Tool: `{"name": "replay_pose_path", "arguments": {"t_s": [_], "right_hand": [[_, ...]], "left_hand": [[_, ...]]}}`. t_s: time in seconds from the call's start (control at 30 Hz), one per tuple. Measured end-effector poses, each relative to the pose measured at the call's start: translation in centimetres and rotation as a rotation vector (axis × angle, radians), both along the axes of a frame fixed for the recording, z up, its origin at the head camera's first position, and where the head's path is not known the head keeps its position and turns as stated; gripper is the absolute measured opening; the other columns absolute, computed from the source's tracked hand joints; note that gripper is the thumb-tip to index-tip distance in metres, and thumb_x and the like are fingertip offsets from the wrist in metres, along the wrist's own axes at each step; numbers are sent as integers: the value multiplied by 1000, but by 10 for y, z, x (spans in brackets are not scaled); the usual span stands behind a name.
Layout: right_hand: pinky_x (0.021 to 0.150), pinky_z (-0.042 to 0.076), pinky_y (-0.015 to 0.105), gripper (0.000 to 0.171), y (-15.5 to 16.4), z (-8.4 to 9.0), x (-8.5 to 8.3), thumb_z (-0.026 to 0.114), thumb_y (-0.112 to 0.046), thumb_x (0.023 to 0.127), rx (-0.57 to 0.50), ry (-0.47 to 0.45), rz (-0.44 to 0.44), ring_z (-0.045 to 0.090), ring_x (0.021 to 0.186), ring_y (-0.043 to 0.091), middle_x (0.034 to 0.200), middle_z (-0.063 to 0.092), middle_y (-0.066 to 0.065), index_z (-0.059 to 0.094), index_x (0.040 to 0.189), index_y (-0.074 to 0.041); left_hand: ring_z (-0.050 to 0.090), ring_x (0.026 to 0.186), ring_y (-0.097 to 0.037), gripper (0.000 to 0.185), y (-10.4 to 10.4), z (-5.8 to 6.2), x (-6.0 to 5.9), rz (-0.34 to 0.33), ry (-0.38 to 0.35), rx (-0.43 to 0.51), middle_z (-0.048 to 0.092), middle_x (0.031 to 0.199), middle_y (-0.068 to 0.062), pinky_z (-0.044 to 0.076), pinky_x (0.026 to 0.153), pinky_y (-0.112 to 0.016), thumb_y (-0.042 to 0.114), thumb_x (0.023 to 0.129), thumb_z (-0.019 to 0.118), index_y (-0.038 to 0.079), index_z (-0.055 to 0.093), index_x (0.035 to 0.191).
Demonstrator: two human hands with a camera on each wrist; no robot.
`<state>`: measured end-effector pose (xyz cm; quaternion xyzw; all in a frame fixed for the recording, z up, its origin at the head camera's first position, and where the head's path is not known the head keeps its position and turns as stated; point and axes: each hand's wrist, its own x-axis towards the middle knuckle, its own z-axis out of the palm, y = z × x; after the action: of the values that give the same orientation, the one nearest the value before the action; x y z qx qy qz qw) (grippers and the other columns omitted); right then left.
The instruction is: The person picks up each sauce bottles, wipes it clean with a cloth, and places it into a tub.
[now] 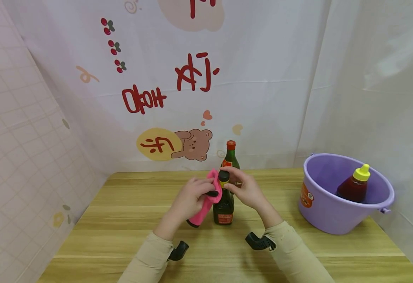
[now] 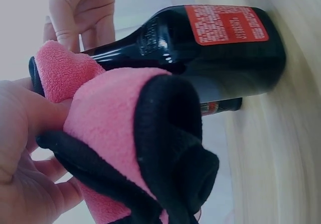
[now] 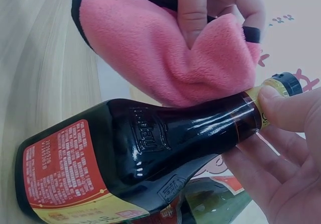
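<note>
The left hand (image 1: 192,194) presses a bunched pink cloth (image 1: 206,198) (black-edged) against the dark sauce bottle (image 1: 224,200), standing mid-desk; the right hand (image 1: 243,188) pinches the bottle's neck below the cap.

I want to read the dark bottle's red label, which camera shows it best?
The right wrist view: the dark bottle fills it, its red label large. The left wrist view shows the label smaller; the head view shows it tiny.
</note>
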<state>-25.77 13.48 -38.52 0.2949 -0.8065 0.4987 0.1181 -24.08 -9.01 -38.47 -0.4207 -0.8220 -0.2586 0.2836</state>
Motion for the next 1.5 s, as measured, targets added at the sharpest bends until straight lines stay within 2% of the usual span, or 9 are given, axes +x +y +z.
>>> {"name": "replay_pose_path", "arguments": {"t_s": [0.2,0.37,0.67,0.87,0.97,1.1,1.2,1.5], "right_hand": [[72,55,41,49,1,0,1,69,-3,91,-7,6,8,69,90,23,107,70,9,58,136,-16],[71,55,37,49,1,-2,0,69,-3,91,-1,9,2,69,91,22,109,70,10,58,136,-16],[74,56,38,49,1,-2,0,69,-3,91,2,-1,-1,69,94,22,111,70,10,57,137,-16],[76,56,43,50,-1,0,2,68,2,90,16,7,-18,69,95,28,110,69,14,56,137,-9],[77,56,45,49,-4,11,12,67,6,89,27,6,-27,69,95,31,109,69,18,56,135,-5],[77,56,41,48,-2,9,10,68,2,91,23,7,-14,69,95,27,110,69,14,57,136,-10],[76,56,37,49,1,-2,1,69,-2,91,12,14,-1,69,94,22,111,70,10,57,137,-13],[76,56,38,49,0,-2,1,68,-3,92,15,14,-5,68,94,22,111,70,9,57,138,-18]], "left_hand": [[64,101,-23,27,0,-7,-1,-11,1,-43,72,109,0,49,87,-37,-8,81,72,15,72,94],[62,99,-25,26,-2,-11,1,7,-38,-81,71,115,-1,51,87,-38,-7,81,72,16,71,93],[63,103,-27,24,-5,-19,3,8,-45,-111,70,117,-4,49,90,-39,-5,81,74,15,72,95],[62,100,-26,26,-7,-24,4,28,-60,-114,70,119,-4,50,88,-39,-6,81,73,16,72,95],[62,97,-24,26,-8,-28,4,21,-65,-110,70,118,-3,49,86,-36,-7,80,74,16,71,93],[63,96,-23,26,-9,-30,4,-1,-46,-103,71,113,-1,48,85,-36,-7,78,76,15,70,92],[63,96,-24,26,-11,-31,5,-2,-47,-100,71,114,-2,50,85,-36,-7,78,76,15,70,92],[59,92,-21,26,-14,-40,7,34,-102,-98,70,118,-1,52,80,-34,-4,81,76,18,71,94]]}}
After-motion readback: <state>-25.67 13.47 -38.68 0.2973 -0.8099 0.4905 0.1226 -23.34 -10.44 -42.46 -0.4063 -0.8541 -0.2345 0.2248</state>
